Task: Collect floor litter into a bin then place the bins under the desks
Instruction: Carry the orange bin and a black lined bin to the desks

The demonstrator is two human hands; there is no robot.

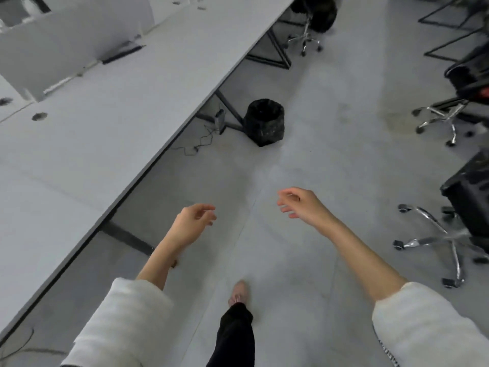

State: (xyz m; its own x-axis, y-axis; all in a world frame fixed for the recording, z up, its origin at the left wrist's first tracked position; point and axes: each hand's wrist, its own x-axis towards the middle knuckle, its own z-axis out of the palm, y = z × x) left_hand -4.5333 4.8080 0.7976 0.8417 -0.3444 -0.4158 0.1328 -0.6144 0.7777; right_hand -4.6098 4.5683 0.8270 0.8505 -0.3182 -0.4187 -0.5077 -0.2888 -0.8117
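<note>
Head view: black-lined bin (264,122) stands upright on the grey floor (304,160), mouth facing up, long axis vertical, just beside the tabletop (111,107) edge and a black desk leg (229,109). Left hand (193,223) and right hand (301,202) hover apart above the floor, well short of the bin, forearms extended forward, fingers loosely curled, holding nothing. Office chairs (447,234) stand at right.
</note>
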